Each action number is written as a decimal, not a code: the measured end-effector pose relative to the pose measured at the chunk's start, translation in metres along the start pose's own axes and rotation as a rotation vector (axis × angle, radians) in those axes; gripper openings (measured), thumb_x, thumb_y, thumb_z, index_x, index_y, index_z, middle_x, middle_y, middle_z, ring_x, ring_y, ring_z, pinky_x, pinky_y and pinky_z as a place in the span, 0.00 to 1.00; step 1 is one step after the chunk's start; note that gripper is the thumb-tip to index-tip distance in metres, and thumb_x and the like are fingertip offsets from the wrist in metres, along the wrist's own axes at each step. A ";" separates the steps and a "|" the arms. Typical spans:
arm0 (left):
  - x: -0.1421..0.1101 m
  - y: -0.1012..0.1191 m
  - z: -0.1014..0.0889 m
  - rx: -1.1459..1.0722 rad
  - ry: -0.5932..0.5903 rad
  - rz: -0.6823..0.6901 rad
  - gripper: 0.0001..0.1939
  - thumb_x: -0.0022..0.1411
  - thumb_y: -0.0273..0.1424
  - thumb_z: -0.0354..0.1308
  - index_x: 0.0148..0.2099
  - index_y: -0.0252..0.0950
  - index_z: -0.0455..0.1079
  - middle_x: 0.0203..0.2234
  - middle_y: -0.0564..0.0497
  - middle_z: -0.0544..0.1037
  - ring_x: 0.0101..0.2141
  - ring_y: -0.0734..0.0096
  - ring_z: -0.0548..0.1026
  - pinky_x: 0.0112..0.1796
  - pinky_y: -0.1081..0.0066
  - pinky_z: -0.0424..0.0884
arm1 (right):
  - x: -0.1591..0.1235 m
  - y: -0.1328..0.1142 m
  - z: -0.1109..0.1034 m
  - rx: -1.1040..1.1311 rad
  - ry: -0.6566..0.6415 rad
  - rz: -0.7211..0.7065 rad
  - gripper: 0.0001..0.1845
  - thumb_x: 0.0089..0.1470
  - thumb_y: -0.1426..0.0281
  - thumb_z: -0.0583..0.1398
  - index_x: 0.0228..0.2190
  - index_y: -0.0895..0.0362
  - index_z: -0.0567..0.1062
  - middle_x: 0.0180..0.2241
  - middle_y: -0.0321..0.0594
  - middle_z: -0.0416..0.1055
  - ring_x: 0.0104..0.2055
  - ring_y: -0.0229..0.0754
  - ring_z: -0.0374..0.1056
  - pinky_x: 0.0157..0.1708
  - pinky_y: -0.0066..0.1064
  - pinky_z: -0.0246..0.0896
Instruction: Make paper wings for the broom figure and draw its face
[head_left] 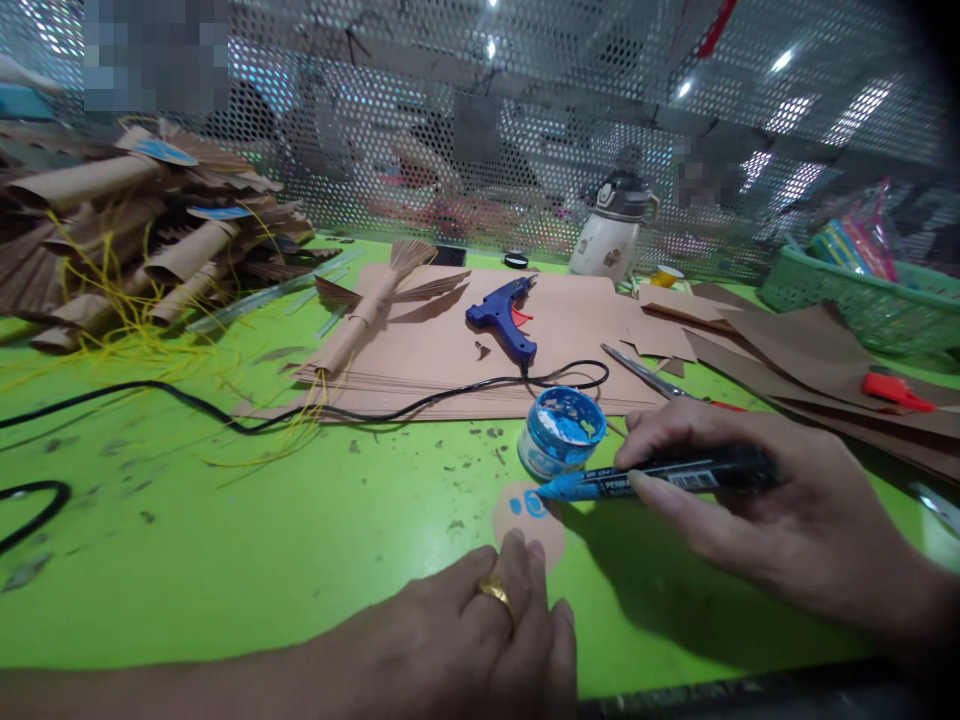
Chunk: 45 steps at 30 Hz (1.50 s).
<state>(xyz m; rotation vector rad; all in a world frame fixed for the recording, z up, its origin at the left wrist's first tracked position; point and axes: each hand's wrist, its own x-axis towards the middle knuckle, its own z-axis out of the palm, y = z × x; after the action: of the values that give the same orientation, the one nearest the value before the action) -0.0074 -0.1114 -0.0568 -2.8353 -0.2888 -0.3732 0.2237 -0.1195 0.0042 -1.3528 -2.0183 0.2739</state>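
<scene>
My right hand (742, 490) is closed round a black permanent marker (675, 474) whose tip is coated in blue paint. That tip touches a small round piece of brown paper (551, 548), where blue marks show near the top. With its fingertips my left hand (495, 620) presses the paper disc's lower edge flat to the green table; the fingers lie stretched out, a gold ring on one. Just behind the disc stands an open jar of blue paint (553, 450), smeared inside with blue and white.
A blue glue gun (501, 318) and a folded-paper figure (367, 310) lie on stacked brown paper (577, 310). Its black cord crosses the table. Scissors (637, 370) lie behind my right hand. More paper figures (187, 240) pile at left; a green basket (862, 300) and bottle (611, 235) stand behind.
</scene>
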 end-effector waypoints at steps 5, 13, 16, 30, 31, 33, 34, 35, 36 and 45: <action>-0.001 0.001 0.001 -0.001 0.016 -0.005 0.16 0.60 0.26 0.52 0.51 0.33 0.66 0.45 0.41 0.75 0.45 0.59 0.72 0.42 0.64 0.71 | 0.001 0.000 -0.001 0.004 -0.034 -0.011 0.05 0.47 0.76 0.59 0.25 0.54 0.71 0.26 0.35 0.75 0.27 0.38 0.72 0.21 0.23 0.64; -0.002 0.002 0.002 -0.003 0.022 -0.016 0.15 0.62 0.28 0.52 0.51 0.34 0.66 0.46 0.42 0.75 0.46 0.60 0.72 0.45 0.63 0.69 | -0.003 -0.002 -0.003 0.022 -0.003 0.060 0.05 0.47 0.75 0.60 0.25 0.53 0.72 0.26 0.33 0.74 0.27 0.37 0.71 0.23 0.22 0.65; -0.001 0.001 0.001 -0.005 0.034 -0.018 0.15 0.61 0.29 0.53 0.50 0.34 0.66 0.46 0.42 0.75 0.46 0.60 0.72 0.45 0.65 0.69 | -0.002 -0.001 -0.003 0.019 0.051 0.051 0.05 0.47 0.75 0.60 0.26 0.52 0.72 0.27 0.33 0.74 0.29 0.38 0.71 0.23 0.24 0.65; 0.004 -0.004 -0.003 -0.004 0.027 0.027 0.17 0.61 0.24 0.45 0.50 0.31 0.66 0.45 0.40 0.75 0.47 0.56 0.72 0.44 0.61 0.70 | -0.010 -0.002 0.004 0.013 0.085 0.045 0.10 0.48 0.77 0.60 0.28 0.49 0.70 0.25 0.28 0.72 0.25 0.34 0.68 0.24 0.23 0.64; 0.004 -0.004 -0.004 -0.004 0.020 0.032 0.17 0.60 0.24 0.45 0.50 0.31 0.66 0.45 0.40 0.75 0.47 0.56 0.72 0.44 0.61 0.70 | -0.010 -0.002 0.004 0.011 0.079 0.045 0.10 0.48 0.78 0.60 0.28 0.49 0.70 0.24 0.28 0.72 0.25 0.34 0.68 0.24 0.23 0.64; 0.004 -0.004 -0.005 -0.001 0.017 0.045 0.16 0.60 0.24 0.45 0.49 0.30 0.67 0.45 0.39 0.75 0.47 0.56 0.72 0.44 0.61 0.70 | -0.009 -0.002 0.004 0.009 0.071 0.035 0.10 0.48 0.78 0.59 0.28 0.49 0.69 0.23 0.27 0.71 0.24 0.34 0.68 0.23 0.23 0.63; 0.004 -0.004 -0.005 0.000 0.019 0.052 0.16 0.60 0.23 0.45 0.49 0.30 0.67 0.45 0.38 0.76 0.47 0.56 0.72 0.43 0.61 0.70 | -0.009 -0.002 0.004 0.008 0.062 0.031 0.10 0.49 0.77 0.59 0.28 0.49 0.69 0.22 0.28 0.71 0.23 0.34 0.68 0.22 0.23 0.63; 0.004 -0.004 -0.005 0.001 0.019 0.056 0.16 0.60 0.23 0.45 0.49 0.30 0.67 0.44 0.38 0.76 0.46 0.57 0.72 0.43 0.61 0.71 | -0.009 -0.002 0.005 0.007 0.056 0.026 0.09 0.49 0.77 0.59 0.28 0.49 0.69 0.22 0.28 0.71 0.23 0.34 0.68 0.22 0.23 0.63; 0.004 -0.004 -0.005 0.005 0.018 0.053 0.16 0.60 0.23 0.45 0.48 0.30 0.67 0.44 0.38 0.76 0.46 0.57 0.73 0.42 0.62 0.71 | -0.008 -0.002 0.005 0.004 0.052 0.024 0.09 0.49 0.77 0.60 0.28 0.49 0.70 0.23 0.28 0.71 0.24 0.34 0.68 0.22 0.23 0.63; 0.008 -0.007 -0.001 0.035 0.011 0.048 0.14 0.60 0.22 0.45 0.45 0.31 0.68 0.42 0.39 0.77 0.43 0.57 0.74 0.40 0.62 0.72 | -0.006 -0.001 0.007 -0.007 0.077 -0.011 0.08 0.48 0.77 0.59 0.28 0.51 0.70 0.24 0.29 0.73 0.25 0.33 0.69 0.23 0.20 0.63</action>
<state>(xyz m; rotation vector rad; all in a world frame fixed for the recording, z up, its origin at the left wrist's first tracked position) -0.0021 -0.1039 -0.0521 -2.7995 -0.2219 -0.3694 0.2200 -0.1240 -0.0032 -1.3361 -1.9639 0.2074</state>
